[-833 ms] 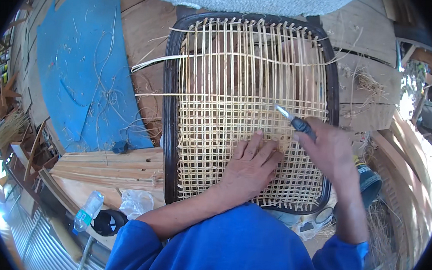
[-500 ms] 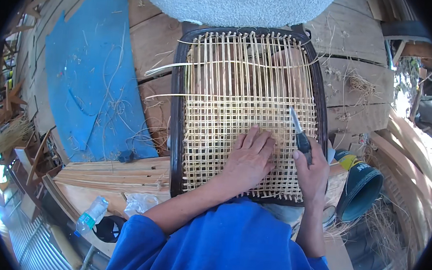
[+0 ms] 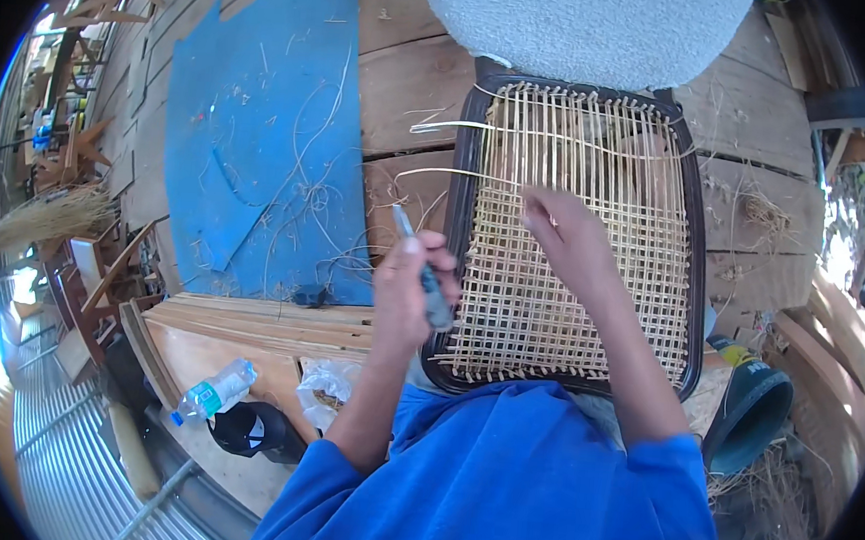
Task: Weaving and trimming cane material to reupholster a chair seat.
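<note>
A dark-framed panel with a woven cane lattice lies before me, closely woven in its near part and mostly lengthwise strands at the far end. Just off its left edge, my left hand is closed round the dark handle of a knife, whose blade points away from me. My right hand hovers over the weave's left-middle part, its fingers bent and blurred by motion. Close to its fingertips, a loose cane strand sticks out past the frame's left side. Another cane end juts out farther away.
At left, a blue sheet bears fibre scraps. Nearer me are a plastic bottle, a black round object and a plastic bag. A dark bucket lies tipped at right; a pale padded piece adjoins the panel's far end.
The knife has passed from my right hand to my left. My left hand has left the weave for the frame's left side, and my right has moved farther up the lattice. The view has shifted left.
</note>
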Tool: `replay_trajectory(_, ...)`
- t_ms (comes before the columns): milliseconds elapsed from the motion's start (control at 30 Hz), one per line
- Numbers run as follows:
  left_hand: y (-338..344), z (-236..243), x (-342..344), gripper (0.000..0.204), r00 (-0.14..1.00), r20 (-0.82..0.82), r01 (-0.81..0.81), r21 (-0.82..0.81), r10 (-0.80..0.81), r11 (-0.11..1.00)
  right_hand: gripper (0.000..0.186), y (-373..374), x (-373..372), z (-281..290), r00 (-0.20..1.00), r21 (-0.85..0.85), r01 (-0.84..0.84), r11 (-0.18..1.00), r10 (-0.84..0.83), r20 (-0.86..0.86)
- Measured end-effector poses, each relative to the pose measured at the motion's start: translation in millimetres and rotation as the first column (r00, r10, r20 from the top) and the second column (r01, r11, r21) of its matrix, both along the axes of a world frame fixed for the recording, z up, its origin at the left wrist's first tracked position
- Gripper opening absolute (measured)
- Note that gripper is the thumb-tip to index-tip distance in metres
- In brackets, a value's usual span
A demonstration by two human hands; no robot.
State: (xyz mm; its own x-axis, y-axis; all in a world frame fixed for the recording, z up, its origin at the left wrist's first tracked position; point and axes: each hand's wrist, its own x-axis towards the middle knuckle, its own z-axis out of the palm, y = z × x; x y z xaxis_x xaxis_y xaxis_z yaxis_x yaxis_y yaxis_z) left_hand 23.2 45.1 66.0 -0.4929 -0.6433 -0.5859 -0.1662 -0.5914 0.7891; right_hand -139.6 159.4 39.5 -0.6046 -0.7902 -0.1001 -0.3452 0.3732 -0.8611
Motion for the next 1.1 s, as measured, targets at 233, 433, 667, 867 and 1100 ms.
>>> replay_trajectory(233, -28.0, -14.3, 24.2, 0.025, 0.989, -0.151, 0.046, 0.255, -0.007, 0.966, 0.022, -78.4, -26.4, -37.7, 0.91, 0.349, -0.339, 0.873, 0.399, -0.112)
replay_trajectory(433, -18.4, 10.2, -9.4, 0.02, 0.92, 0.126, 0.369, 0.047, -0.372, 0.928, 0.02, -61.1, -47.7, 13.9, 0.828, -0.144, 0.078, 0.986, 0.016, 0.561)
replay_trajectory(667, -19.2, -39.8, -105.6, 0.024, 0.737, 0.397, 0.668, -0.301, -0.547, 0.681, 0.017, 63.7, -109.7, 70.6, 0.793, -0.753, 0.392, 0.528, 0.221, 0.568)
replay_trajectory(867, -5.5, -77.5, -148.3, 0.027, 0.452, 0.602, 0.892, -0.326, -0.658, 0.314, 0.024, 168.3, -108.9, 105.8, 0.791, -0.753, 0.611, 0.245, -0.155, 0.592)
replay_trajectory(1100, 11.7, -61.2, -162.7, 0.03, 0.135, 0.843, 0.99, -0.142, -0.521, 0.026, 0.021, 108.4, -117.7, 111.4, 0.738, -0.139, 0.649, 0.748, -0.575, 0.353)
